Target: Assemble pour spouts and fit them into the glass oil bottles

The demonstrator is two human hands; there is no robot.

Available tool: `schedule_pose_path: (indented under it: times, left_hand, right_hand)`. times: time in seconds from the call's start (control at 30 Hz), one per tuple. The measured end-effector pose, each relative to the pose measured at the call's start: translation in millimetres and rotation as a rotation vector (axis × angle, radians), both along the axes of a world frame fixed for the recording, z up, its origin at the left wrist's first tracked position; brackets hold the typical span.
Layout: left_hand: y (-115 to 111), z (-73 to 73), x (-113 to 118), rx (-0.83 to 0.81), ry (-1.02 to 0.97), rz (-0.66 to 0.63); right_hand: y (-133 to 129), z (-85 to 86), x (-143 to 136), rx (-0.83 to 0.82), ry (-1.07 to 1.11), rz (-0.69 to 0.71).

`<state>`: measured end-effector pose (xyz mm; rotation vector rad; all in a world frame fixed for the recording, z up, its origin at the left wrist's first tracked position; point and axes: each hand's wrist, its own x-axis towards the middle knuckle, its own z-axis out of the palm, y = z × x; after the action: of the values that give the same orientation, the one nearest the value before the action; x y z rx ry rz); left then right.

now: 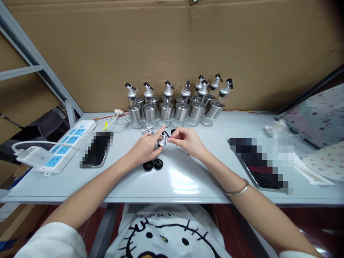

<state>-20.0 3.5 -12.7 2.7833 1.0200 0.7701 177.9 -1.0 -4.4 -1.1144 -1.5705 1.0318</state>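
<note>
My left hand (146,147) holds a silver pourer top (162,140) between thumb and fingers, over the middle of the table. At the black lever of that top, my right hand (185,140) has its thumb and forefinger pinched together. Two round black caps (153,165) lie on the table just below my left hand. Behind my left fingers are loose silver pourer parts (148,129), partly hidden. Small black parts (173,131) show behind my right fingers. Farther back stand several glass and steel bottles (166,111), many with silver and black pourer tops.
On the table (209,186), a white power strip (66,145) with a plugged-in charger and a phone (97,148) are at the left. A larger dark device (255,165) lies at the right, near a plastic bag (278,128). Cardboard (166,43) rises behind the bottles.
</note>
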Motion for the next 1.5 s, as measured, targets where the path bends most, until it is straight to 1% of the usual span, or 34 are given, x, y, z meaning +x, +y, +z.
schedule_pose_path:
  times: [0.2,0.47,0.6,0.7,0.8,0.93,1.0,1.1,1.17,1.37,1.5]
  left_hand:
    - [-1,2.7,0,0.011,-0.014,0.012]
    - [-1,1.3,2,0.06,0.003,0.009]
    - [-3,6.5,1,0.085,-0.026,-0.008]
    - [-4,12.0,0,0.086,-0.084,-0.025]
    - [-6,14.6,0,0.102,-0.135,-0.037]
    - [-6,13.7,1,0.1,-0.132,-0.059]
    - [-5,13.7,0,0.078,-0.111,-0.065]
    - [-6,15.1,0,0.049,-0.098,-0.08]
    - [-8,16.2,0,0.047,-0.089,-0.086]
    - [-13,18.5,3,0.057,-0.011,-0.065]
    - [-14,19.2,3,0.037,-0.013,-0.084]
  right_hand:
    - [-3,1.4,-1,0.009,0.003,0.021]
    - [-3,1.7,-2,-0.029,0.031,0.032]
    - [-4,4.3,-2,-0.028,0.048,0.053]
    - [-6,8.0,0,-0.026,0.123,0.119]
    - [-6,10.8,3,-0.05,0.233,0.205]
    - [-6,9.5,4,-0.184,0.292,0.344]
    - [-6,7.7,3,-0.246,0.329,0.384]
    - [-8,6.4,3,-0.308,0.376,0.425]
    - [-8,7.1,4,-0.321,0.373,0.446]
    - [-8,12.0,7,-0.263,0.308,0.485]
    - [-8,11.7,6,-0.277,0.322,0.482]
